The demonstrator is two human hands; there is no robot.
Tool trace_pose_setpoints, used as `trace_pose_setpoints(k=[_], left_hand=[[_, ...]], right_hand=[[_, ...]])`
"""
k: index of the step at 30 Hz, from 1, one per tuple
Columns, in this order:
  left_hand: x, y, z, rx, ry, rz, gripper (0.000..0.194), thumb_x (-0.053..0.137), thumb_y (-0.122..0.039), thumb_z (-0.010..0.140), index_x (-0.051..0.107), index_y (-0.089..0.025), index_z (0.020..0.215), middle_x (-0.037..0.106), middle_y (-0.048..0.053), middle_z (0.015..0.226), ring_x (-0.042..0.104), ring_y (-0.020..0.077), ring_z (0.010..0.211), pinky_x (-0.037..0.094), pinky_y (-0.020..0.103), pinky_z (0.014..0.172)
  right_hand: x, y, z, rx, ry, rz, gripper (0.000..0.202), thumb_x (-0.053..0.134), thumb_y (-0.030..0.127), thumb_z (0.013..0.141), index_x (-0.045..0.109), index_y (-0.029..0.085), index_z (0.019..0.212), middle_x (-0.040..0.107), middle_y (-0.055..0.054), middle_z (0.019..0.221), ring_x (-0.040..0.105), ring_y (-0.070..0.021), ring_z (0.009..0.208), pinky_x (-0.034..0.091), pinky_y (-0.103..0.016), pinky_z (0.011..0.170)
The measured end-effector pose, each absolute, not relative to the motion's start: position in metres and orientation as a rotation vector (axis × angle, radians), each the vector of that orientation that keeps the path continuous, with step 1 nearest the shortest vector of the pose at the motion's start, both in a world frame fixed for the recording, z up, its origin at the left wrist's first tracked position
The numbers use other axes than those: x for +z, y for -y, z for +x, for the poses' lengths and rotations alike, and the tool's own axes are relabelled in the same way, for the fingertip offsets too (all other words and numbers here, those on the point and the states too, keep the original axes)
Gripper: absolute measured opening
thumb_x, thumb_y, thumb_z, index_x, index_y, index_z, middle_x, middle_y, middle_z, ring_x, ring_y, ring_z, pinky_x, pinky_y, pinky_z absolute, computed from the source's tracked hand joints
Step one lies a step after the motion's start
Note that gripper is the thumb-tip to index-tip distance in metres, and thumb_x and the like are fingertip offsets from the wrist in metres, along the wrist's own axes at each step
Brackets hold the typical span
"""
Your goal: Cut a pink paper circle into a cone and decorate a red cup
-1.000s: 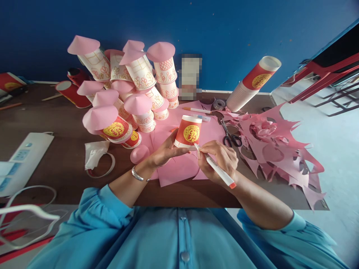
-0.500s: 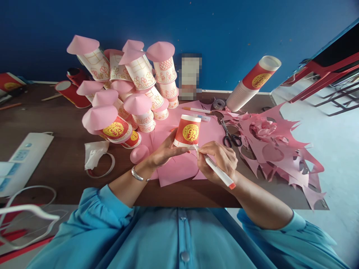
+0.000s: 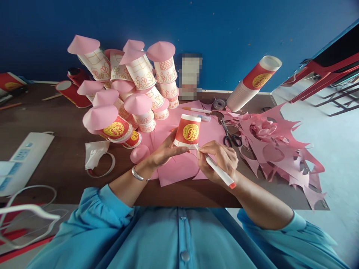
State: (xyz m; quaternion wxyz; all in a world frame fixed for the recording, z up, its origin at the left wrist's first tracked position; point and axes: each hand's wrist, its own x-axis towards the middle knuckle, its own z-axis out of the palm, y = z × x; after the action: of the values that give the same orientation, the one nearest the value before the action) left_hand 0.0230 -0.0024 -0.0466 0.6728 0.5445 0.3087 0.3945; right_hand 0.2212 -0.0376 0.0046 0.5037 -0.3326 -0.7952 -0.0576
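Note:
My left hand grips a red and white paper cup with a round yellow emblem, holding it over pink paper sheets. Between the fingers of my right hand is a white marker with a red end; its tip is at the cup's lower white rim. Left of the cup stand several stacked cups with pink cone tops, many drawn with flowers. A small pink cone lies beside my left wrist.
Black-handled scissors, a tape roll and pink paper scraps lie to the right. A tall cup stack leans behind them. At left are a power strip and a white ring.
The marker tip and my right hand have shifted very slightly right along the cup's rim. My left hand and the cup look unchanged.

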Motion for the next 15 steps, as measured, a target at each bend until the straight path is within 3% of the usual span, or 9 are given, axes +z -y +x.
trace_pose_setpoints(k=[15], left_hand=[[-0.0428, 0.0036, 0.0242, 0.881, -0.703, 1.207, 0.060, 0.081, -0.040, 0.085, 0.054, -0.034, 0.138, 0.065, 0.000, 0.137, 0.057, 0.0311, 0.135, 0.047, 0.051, 0.117]], right_hand=[[0.0049, 0.0398, 0.2205, -0.112, 1.945, -0.799, 0.020, 0.062, 0.006, 0.088, 0.056, 0.023, 0.094, 0.071, 0.003, 0.069, 0.067, -0.0127, 0.053, 0.050, -0.023, 0.051]])
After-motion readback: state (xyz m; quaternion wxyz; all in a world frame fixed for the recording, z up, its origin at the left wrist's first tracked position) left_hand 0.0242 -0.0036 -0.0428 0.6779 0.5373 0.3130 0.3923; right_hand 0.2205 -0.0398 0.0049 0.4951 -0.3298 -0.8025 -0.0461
